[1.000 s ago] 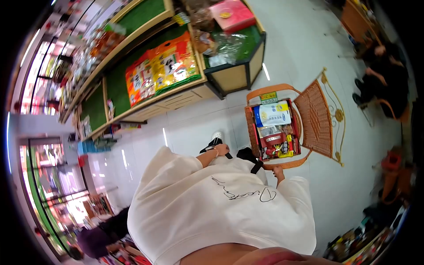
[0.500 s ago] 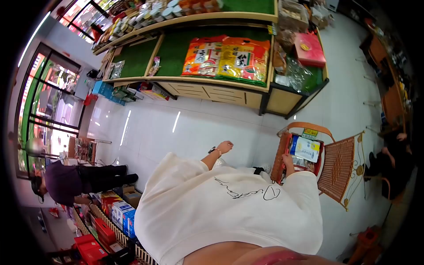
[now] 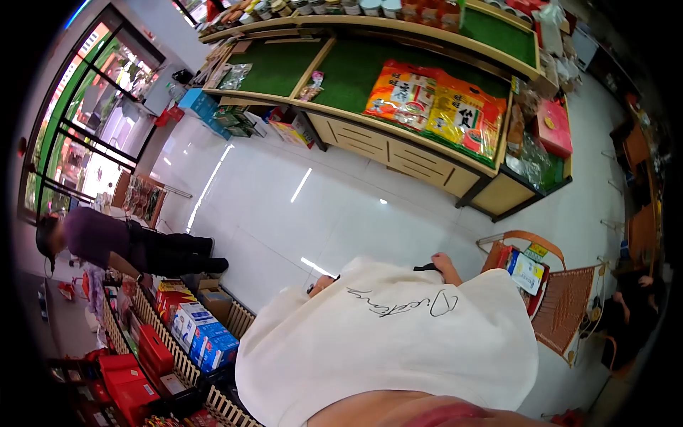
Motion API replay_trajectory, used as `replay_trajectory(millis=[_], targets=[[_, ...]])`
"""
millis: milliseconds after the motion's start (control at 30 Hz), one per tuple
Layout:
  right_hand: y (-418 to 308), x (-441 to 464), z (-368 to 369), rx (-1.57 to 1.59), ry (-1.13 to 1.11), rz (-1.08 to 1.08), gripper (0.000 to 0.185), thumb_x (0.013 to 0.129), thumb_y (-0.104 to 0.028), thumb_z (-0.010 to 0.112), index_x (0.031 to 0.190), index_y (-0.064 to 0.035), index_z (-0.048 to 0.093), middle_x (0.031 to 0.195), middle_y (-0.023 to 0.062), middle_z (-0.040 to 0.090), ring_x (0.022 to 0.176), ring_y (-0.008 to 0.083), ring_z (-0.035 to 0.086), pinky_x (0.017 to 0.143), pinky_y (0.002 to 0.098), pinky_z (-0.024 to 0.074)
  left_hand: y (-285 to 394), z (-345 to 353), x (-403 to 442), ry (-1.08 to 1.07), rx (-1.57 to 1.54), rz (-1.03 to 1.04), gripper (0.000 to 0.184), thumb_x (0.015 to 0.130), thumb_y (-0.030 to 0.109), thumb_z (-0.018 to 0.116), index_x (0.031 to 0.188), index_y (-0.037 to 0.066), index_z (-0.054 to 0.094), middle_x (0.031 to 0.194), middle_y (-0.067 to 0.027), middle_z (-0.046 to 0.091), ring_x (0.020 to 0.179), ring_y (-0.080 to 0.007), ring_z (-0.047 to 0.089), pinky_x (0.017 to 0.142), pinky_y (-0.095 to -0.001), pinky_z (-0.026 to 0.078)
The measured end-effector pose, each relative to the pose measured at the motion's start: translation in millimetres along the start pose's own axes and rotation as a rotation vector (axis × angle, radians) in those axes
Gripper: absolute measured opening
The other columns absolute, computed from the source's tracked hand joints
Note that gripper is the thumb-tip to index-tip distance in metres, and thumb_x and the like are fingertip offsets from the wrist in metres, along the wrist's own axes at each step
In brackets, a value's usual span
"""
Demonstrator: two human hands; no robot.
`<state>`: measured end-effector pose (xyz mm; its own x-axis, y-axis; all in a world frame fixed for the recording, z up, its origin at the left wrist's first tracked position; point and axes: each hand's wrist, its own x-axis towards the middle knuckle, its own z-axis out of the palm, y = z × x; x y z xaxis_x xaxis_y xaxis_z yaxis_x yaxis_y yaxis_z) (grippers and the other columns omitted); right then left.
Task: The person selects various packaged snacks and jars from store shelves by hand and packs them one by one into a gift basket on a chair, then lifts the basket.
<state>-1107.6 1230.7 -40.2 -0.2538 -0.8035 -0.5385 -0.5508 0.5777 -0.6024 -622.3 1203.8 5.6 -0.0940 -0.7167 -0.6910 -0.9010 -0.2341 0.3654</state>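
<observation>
My left hand [image 3: 324, 283] shows just past the hem of the white shirt [image 3: 384, 334], a dark watch at its wrist. The shirt covers most of that arm, and the fingers cannot be made out. On the other side, my right hand [image 3: 442, 262] hangs over the floor, apart from the wicker chair [image 3: 565, 306]. Its fingers are too small to read, and a black item [image 3: 427, 267] shows beside it. On the chair lies a blue-and-white packet [image 3: 527, 274] among other goods.
A shelf unit [image 3: 398, 146] ahead holds an orange snack bag [image 3: 402, 92] and a yellow one [image 3: 466, 117]. At left, a person in a purple top [image 3: 99, 235] stands by slatted bins [image 3: 181, 356] of boxes. Another person in black [image 3: 626, 313] is at far right. Glossy tiles [image 3: 341, 206] cover the floor.
My right hand has come away from the chair's side and moved left. My left hand has drawn back toward the shirt. The view has shifted, so the shelf and chair sit farther right.
</observation>
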Motion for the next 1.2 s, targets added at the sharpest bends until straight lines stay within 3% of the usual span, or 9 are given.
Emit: replay_trajectory(millis=[67,300,433,600,700,800,933,1133,1200], targets=[[7.1,28.9,-1.6,-0.004,0.214,0.012,0.027,0.073,-0.025,0.058,0.082,0.0,0.065,0.078,0.0119,0.067,0.068,0.0242,0.062,0.064,0.0353,0.049,-35.6,9.6,-5.7,-0.03,0.013,-0.054,0.037,0.074,0.032,0.051,0.095,0.006,0.066,0.095,-0.0171,0.064,0.092,-0.0329,0.06,0.081,-0.0361,0.047],[-48.6,49.4,-15.4,-0.15,-0.216,0.227,0.026,0.073,-0.02,0.06,0.089,-0.0007,0.064,0.076,0.0098,0.066,0.06,0.0267,0.061,0.057,0.0372,0.0489,-73.3,27.7,28.1,-0.012,-0.056,-0.101,0.037,0.074,0.033,0.051,0.096,0.007,0.067,0.095,-0.0167,0.064,0.094,-0.0339,0.059,0.083,-0.0371,0.046],[-96.8,90.3,-3.7,-0.156,-0.316,0.082,0.026,0.073,-0.022,0.057,0.083,0.0004,0.064,0.073,0.0115,0.065,0.058,0.0248,0.061,0.054,0.0357,0.0486,-50.9,-28.5,55.3,0.108,-0.129,0.06,0.037,0.075,0.033,0.051,0.098,0.008,0.066,0.1,-0.0155,0.063,0.098,-0.0331,0.058,0.085,-0.0365,0.045],[-186.9,214.8,17.8,-0.188,-0.442,-0.037,0.027,0.074,-0.023,0.056,0.082,0.0015,0.065,0.072,0.0125,0.064,0.057,0.0226,0.061,0.052,0.0339,0.0485,13.7,-128.0,79.5,0.169,-0.373,-0.113,0.038,0.076,0.03,0.052,0.106,0.009,0.062,0.099,-0.0154,0.064,0.096,-0.0312,0.06,0.084,-0.0397,0.046],[-281.2,260.2,21.1,-0.034,-0.362,0.104,0.026,0.079,-0.021,0.054,0.099,-0.0055,0.061,0.079,0.0085,0.064,0.068,0.0193,0.061,0.055,0.0337,0.0466,-4.3,-141.3,108.9,0.269,-0.424,-0.029,0.039,0.077,0.029,0.052,0.11,0.01,0.06,0.097,-0.0146,0.064,0.096,-0.0297,0.06,0.083,-0.0422,0.047],[-312.5,337.5,50.7,0.196,-0.274,-0.111,0.026,0.079,-0.021,0.055,0.096,-0.0018,0.06,0.08,0.01,0.064,0.066,0.0205,0.061,0.052,0.0329,0.0463,-13.6,-186.2,159.5,0.399,-0.466,0.091,0.04,0.079,0.028,0.053,0.114,0.011,0.057,0.096,-0.0138,0.064,0.096,-0.0282,0.061,0.082,-0.0446,0.047],[-364.2,367.5,54.9,0.155,-0.287,-0.168,0.025,0.079,-0.019,0.056,0.093,0.0011,0.06,0.077,0.0121,0.064,0.064,0.0213,0.061,0.051,0.0334,0.0466,-14.0,-232.8,186.3,0.332,-1.267,-0.454,0.033,0.083,0.028,0.053,0.109,0.007,0.056,0.092,-0.0073,0.063,0.075,-0.0163,0.06,0.054,-0.0274,0.046],[-369.8,382.4,65.9,-0.387,-0.611,-0.031,0.027,0.076,-0.026,0.059,0.079,0.0006,0.063,0.074,0.013,0.064,0.061,0.0237,0.06,0.049,0.0415,0.0462,-26.4,-277.0,184.5,0.535,-1.479,-0.518,0.033,0.082,0.026,0.056,0.107,0.005,0.056,0.085,-0.0073,0.064,0.063,-0.0128,0.057,0.045,-0.0225,0.038],[-362.0,391.0,75.8,-0.36,-0.588,0.036,0.027,0.076,-0.028,0.059,0.076,-0.0011,0.064,0.074,0.0139,0.063,0.064,0.0247,0.06,0.053,0.0415,0.0466,-63.6,-251.9,204.4,0.619,-1.504,-0.323,0.026,0.081,0.025,0.057,0.096,0.004,0.062,0.076,-0.0084,0.063,0.058,-0.0121,0.055,0.041,-0.022,0.037]])
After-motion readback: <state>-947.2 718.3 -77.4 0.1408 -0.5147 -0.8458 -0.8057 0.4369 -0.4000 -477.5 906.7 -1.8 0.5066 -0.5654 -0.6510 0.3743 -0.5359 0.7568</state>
